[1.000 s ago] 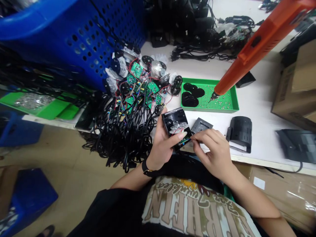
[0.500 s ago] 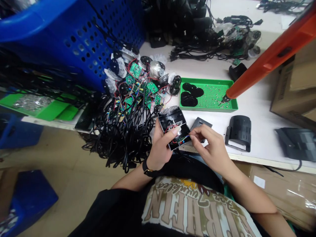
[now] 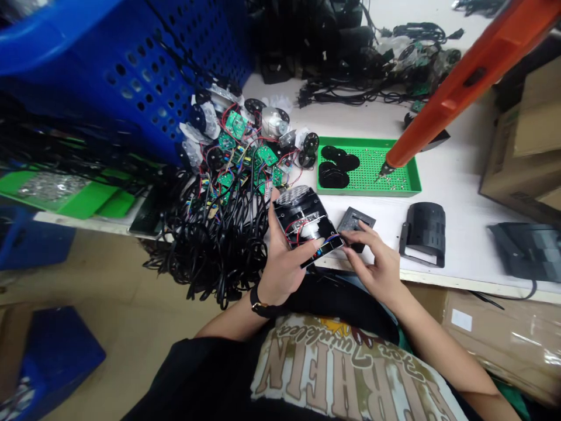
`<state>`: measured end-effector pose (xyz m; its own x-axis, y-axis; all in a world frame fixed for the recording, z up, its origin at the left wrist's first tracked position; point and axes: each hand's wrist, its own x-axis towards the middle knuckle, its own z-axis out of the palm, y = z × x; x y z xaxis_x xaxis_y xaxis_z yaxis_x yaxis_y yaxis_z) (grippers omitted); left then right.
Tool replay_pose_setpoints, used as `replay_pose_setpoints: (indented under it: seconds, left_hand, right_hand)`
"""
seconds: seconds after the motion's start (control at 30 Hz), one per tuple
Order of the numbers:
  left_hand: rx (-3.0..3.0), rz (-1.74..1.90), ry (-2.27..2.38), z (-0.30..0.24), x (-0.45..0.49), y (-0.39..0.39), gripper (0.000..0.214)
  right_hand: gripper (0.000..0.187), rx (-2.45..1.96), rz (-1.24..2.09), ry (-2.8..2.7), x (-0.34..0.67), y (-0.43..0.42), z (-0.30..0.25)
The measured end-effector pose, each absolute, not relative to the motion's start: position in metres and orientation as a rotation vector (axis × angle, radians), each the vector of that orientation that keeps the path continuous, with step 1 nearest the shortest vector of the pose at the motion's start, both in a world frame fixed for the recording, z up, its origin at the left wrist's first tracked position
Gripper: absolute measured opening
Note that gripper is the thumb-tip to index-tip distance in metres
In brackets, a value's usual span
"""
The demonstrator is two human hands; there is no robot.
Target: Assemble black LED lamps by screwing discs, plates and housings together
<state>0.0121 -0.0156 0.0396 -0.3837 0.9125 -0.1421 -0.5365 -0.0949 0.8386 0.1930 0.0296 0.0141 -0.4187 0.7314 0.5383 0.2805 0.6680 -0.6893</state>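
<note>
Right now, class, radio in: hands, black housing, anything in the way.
Left hand holds black housing, red wires showing. Right fingers at its corner. Black cords alongside; orange electric screwdriver hangs over green tray.

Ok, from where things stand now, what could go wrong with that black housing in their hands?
The thin red wires looping across the open black plastic housing could snag or get pinched, since the right hand is close against its corner. The housing sits in the left hand, off the table, so a slip might drop it into the tangled black cords beside it.
</note>
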Motion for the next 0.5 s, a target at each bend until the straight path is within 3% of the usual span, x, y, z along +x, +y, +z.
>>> replay_pose_setpoints:
  seconds: [0.23,0.5]
  left_hand:
    - [0.608,1.752,1.115,0.045,0.020,-0.014,0.120]
    - [0.702,1.743,1.263,0.049,0.021,-0.022,0.131]
  right_hand:
    - [0.028,-0.754,0.469,-1.904,0.177,0.022,0.032]
    - [0.010,-0.973,0.872,-1.915,0.171,0.017,0.056]
